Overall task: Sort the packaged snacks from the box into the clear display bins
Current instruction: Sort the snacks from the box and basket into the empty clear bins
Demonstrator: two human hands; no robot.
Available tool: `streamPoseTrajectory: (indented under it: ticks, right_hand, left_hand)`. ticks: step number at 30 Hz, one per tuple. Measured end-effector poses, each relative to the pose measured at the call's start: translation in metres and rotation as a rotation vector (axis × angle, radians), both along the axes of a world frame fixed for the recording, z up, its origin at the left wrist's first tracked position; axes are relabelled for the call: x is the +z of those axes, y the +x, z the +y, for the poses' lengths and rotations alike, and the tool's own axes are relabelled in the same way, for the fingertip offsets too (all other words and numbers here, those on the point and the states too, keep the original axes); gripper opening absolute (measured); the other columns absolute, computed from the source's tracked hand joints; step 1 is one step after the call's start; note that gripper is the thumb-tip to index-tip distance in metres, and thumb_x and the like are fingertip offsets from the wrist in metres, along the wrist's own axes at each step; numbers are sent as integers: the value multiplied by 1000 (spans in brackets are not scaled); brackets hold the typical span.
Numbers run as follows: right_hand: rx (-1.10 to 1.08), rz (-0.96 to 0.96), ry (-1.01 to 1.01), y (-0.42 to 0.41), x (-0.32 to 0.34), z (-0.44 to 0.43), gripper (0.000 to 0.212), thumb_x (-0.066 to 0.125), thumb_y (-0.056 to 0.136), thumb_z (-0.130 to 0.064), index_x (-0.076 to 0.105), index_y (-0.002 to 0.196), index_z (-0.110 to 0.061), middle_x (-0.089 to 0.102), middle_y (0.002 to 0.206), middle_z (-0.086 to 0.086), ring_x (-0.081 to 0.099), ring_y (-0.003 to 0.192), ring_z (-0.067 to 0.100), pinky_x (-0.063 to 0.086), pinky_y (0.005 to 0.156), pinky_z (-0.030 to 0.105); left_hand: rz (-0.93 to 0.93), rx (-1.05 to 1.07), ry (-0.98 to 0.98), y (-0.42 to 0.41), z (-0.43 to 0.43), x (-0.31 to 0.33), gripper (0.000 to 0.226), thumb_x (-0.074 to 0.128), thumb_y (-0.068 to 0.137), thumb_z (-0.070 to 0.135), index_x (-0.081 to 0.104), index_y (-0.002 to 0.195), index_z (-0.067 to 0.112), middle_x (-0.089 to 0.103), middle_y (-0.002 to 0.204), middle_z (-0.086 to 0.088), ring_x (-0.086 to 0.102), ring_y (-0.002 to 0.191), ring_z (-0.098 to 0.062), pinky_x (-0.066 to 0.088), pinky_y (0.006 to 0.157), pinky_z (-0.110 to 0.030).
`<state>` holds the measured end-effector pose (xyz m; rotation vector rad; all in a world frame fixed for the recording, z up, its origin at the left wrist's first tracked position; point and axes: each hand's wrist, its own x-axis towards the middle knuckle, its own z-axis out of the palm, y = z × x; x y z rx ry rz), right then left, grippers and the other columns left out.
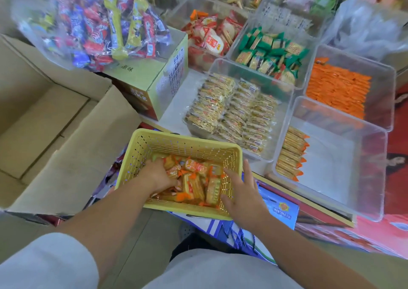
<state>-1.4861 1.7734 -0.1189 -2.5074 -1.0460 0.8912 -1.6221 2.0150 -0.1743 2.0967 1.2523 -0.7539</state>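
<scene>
Yellow perforated plastic basket [183, 139] is nearest me, below the front edge of the surface, with a blue printed carton [280, 209] under its right corner. It holds orange-wrapped snack packets [198, 178].

Left hand [159, 176] is sunk in the pile, fingers curled round several packets. Right hand [242, 191] is over the basket's right rim, fingers spread straight and grasping nothing.

Grey tiled floor [154, 233] lies underneath. An open cardboard box [55, 112] is at left.

Pale surface [176, 94] is crowded with clear bins:
- The nearest bin [331, 169] has one row of cracker packets [291, 154] standing along its left wall.
- The next bin [254, 72] holds pale yellow packets [231, 112] in rows.
- Bins behind hold flat orange packets [337, 90], green packets [271, 50] and red-and-white packets [209, 35].

A green carton [154, 79] at the surface's left carries a clear bag of mixed sweets [99, 24].
</scene>
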Motion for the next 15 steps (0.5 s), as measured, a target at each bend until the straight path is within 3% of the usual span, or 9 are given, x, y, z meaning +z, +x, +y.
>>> streamPoseTrajectory:
  ticks: [3,5,10,15]
  right_hand:
    - [-8,-3,-29,-2,2,0,75,61,97,-36,12,152,-52,-25,164,-8,16,154,34,48,103,45]
    - [-2,-3,-52,-1,3,1,74,60,98,-38,12,152,-52,-23,165,-8,18,153,33,48,102,45]
    - [-2,0,-76,0,5,3,73,60,97,-38,15,153,-48,-12,166,-8,29,149,31,49,103,47]
    - [-31,11,-67,-1,3,4,73,62,95,-38,17,152,-48,-3,165,-7,34,145,30,50,102,48]
  left_hand:
    - [46,-88,-12,1,-1,-1,103,71,74,77,45,150,12,55,145,-13,57,128,-31,48,95,-33]
    - [68,-144,-60,2,-2,-1,109,61,69,89,48,149,15,58,144,-10,59,125,-28,48,91,-32]
    - [72,-126,-232,-4,-1,3,155,72,31,91,27,161,20,38,164,-3,43,145,-27,41,115,-40]
    - [-11,-150,-373,-1,2,0,162,86,30,77,12,164,22,28,168,0,35,150,-26,35,120,-43]
